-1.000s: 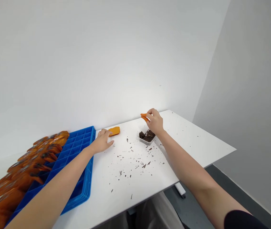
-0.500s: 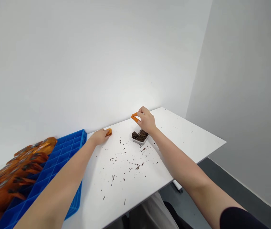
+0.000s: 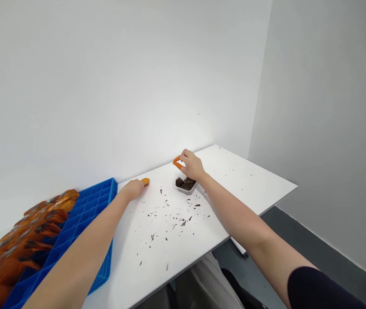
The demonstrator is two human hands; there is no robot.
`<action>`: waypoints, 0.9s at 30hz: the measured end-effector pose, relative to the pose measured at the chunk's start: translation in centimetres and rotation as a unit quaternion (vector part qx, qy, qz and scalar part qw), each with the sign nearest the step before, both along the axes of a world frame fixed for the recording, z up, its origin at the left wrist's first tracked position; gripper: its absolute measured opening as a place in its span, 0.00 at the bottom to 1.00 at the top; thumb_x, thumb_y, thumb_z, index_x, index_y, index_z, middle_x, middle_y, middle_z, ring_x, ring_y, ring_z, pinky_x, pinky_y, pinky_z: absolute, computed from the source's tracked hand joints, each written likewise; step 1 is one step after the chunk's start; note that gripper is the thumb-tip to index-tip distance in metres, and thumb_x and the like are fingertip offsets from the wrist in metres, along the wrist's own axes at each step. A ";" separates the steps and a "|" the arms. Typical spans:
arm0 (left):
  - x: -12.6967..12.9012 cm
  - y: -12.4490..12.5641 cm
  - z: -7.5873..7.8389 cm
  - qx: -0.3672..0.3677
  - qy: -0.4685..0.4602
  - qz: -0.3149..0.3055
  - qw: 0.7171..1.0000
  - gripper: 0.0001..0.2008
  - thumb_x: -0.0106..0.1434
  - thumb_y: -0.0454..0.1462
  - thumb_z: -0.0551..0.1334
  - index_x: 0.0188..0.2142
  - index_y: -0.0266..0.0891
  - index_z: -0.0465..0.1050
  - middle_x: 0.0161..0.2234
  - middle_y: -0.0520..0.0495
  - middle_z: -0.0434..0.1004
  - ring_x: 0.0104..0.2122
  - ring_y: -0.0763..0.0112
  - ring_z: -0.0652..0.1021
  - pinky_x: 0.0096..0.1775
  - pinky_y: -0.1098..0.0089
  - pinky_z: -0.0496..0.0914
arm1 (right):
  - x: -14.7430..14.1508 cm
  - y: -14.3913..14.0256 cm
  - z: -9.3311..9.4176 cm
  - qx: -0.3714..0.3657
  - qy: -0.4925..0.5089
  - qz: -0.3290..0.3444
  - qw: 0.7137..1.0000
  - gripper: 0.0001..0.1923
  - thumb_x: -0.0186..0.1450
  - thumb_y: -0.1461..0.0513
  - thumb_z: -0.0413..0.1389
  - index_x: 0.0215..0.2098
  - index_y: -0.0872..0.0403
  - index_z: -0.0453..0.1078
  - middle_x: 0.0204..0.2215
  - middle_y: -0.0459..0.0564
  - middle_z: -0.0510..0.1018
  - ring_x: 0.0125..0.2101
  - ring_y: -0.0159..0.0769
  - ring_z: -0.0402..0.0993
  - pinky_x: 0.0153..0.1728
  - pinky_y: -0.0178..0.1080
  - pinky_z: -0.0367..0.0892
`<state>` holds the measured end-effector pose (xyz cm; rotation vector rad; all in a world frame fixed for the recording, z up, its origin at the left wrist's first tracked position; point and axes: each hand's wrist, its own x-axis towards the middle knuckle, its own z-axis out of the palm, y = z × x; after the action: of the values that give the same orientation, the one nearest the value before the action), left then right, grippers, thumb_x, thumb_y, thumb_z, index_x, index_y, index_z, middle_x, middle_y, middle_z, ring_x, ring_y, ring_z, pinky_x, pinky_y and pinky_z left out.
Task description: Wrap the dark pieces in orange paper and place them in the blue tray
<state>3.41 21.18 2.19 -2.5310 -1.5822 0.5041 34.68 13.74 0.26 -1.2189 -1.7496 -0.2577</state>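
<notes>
My left hand (image 3: 132,189) rests near the back edge of the table, closed around a small orange piece (image 3: 145,181); its exact kind does not show. My right hand (image 3: 193,165) hovers above a small pale plastic tub (image 3: 187,192). Orange covers (image 3: 178,165) sit on its thumb and forefinger, whose tips come together in a pinch. Whatever is between them, if anything, is too small to make out. Dark brown, bark-like strips (image 3: 185,183) fill the tub, partly hidden under my right hand.
Dark brown crumbs and flakes (image 3: 183,223) litter the white table (image 3: 234,184). To the left stands a blue compartment tray (image 3: 89,201), with a row of orange packets (image 3: 41,231) on its far left. A wall (image 3: 157,86) rises behind the table.
The whole view has shifted slightly. My right hand has come down a little nearer the tub, its fingertips still pinched. My left hand keeps its hold on the orange piece.
</notes>
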 end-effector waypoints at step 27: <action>-0.4 -20.5 -1.0 0.075 -0.087 -0.001 0.993 0.22 0.77 0.49 0.50 0.58 0.45 0.77 0.48 0.39 0.85 0.42 0.51 0.84 0.40 0.61 0.73 | -3.4 -1.8 0.1 -0.026 -0.057 0.118 0.991 0.09 0.75 0.56 0.57 0.45 0.49 0.77 0.41 0.51 0.74 0.41 0.38 0.69 0.34 0.38 0.59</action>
<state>3.03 0.69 1.20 -2.5210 -1.6058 0.1613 31.30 11.92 0.33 -1.0383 -1.9922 -0.1445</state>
